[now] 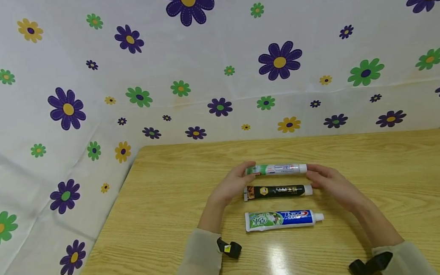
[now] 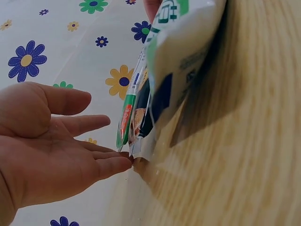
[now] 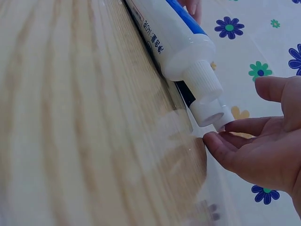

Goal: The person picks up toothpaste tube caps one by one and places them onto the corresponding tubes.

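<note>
Three toothpaste tubes lie one behind another, caps to the right. The farthest, a slim green-and-white toothpaste tube (image 1: 279, 169), lies between both hands. My left hand (image 1: 231, 184) is at its flat end; in the left wrist view that hand (image 2: 61, 146) has its fingers extended and thumb apart. At the white cap is my right hand (image 1: 334, 187), whose loosely bent fingers (image 3: 249, 126) touch or nearly touch it in the right wrist view. A black toothpaste tube (image 1: 279, 191) lies in the middle row. Nearest is a larger green-and-blue toothpaste tube (image 1: 281, 219).
The tubes lie on a wood-grain table (image 1: 163, 205). A white flower-patterned cloth (image 1: 124, 80) hangs behind and along the left of it. Black straps with small devices (image 1: 233, 250) sit on both wrists over light sleeves (image 1: 199, 258).
</note>
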Motion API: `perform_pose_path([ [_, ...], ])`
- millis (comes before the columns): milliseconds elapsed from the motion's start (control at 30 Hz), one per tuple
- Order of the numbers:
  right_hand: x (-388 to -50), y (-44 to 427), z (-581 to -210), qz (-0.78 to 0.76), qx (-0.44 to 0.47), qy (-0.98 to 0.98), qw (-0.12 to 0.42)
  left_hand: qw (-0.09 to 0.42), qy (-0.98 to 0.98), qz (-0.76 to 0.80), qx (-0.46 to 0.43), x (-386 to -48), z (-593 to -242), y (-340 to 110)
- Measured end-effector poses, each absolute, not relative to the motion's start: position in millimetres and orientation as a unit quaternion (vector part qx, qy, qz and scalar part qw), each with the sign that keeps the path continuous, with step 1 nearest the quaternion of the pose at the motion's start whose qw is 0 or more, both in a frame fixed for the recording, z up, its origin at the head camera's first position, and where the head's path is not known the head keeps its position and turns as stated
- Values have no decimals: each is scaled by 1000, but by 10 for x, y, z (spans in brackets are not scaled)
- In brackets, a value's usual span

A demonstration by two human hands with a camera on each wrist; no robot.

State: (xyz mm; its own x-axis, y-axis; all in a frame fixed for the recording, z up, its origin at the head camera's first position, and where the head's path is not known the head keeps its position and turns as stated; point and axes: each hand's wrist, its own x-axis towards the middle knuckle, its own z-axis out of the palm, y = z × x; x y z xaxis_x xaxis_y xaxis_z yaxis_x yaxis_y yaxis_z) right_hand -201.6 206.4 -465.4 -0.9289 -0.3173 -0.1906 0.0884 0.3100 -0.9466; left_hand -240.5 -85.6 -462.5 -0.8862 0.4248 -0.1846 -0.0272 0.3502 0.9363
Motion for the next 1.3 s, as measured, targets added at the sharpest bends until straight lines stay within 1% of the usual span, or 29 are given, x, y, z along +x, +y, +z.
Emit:
perform_pose_path([
  [367, -2057, 2110, -4703, -577, -50, 790, 200, 222, 827, 492, 156, -2385, -4613, -794],
  [600, -2088, 2094, -4714, -595, -56, 775, 205, 212, 851, 453, 161, -2398, -4617, -773],
  [833, -2082, 2065, -4728, -594, -58, 777, 201, 198, 856, 444, 175, -2449, -4670, -827],
  [1100, -2105, 2011, -4745, -575, -63, 793, 192, 204, 840, 482, 143, -2471, -4675, -921],
  [1300, -2114, 2037, -4769, -571, -62, 796, 189, 205, 832, 495, 143, -2487, -4697, -902],
])
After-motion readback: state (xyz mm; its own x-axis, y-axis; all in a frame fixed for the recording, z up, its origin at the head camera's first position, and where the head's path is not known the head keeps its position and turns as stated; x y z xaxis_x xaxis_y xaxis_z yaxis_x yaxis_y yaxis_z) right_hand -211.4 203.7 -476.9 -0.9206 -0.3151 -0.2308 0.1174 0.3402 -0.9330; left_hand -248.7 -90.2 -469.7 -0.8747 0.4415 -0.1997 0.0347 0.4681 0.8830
